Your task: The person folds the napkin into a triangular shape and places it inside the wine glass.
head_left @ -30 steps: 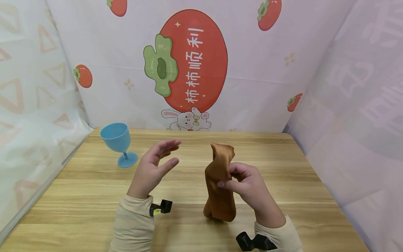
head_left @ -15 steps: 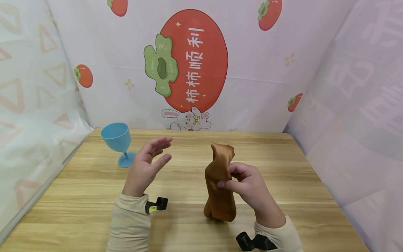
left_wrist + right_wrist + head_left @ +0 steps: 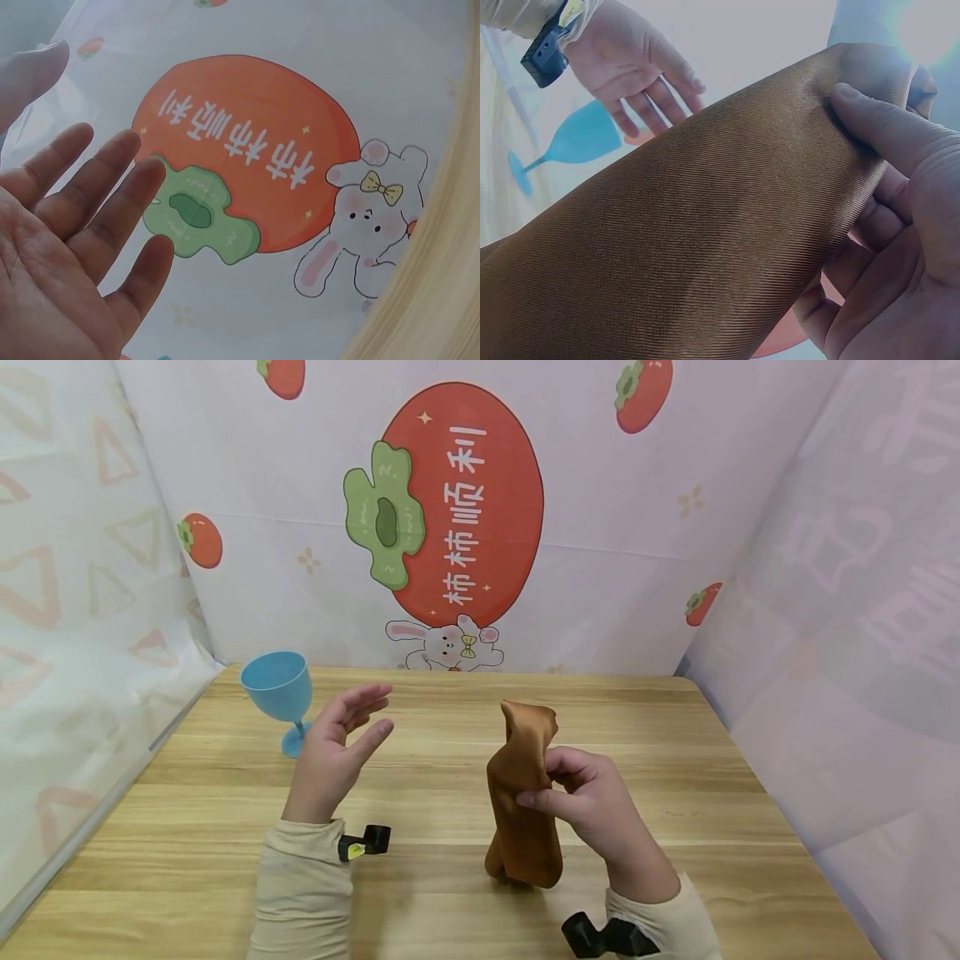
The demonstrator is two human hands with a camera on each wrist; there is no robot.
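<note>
A shiny brown cloth (image 3: 525,810), long, finely ribbed and folded over, stands upright on its lower end right of the table's middle. My right hand (image 3: 592,802) pinches it between thumb and fingers near its upper part; the right wrist view shows the thumb (image 3: 889,124) pressing into the fabric. My left hand (image 3: 333,760) is raised over the left half of the table, fingers spread and relaxed, with nothing in it. In the left wrist view its palm (image 3: 45,277) is bare. Just behind that hand stands a blue goblet (image 3: 277,685), its foot partly hidden by the hand.
The wooden table (image 3: 420,860) spans the view. A white backdrop (image 3: 600,593) with a printed persimmon and rabbit rises at its far edge. Printed white sheets (image 3: 90,635) hang along the left and right sides.
My left hand has drifted left, toward the goblet, and now covers part of its foot. The right hand keeps its pinch on the brown cloth, almost without moving.
</note>
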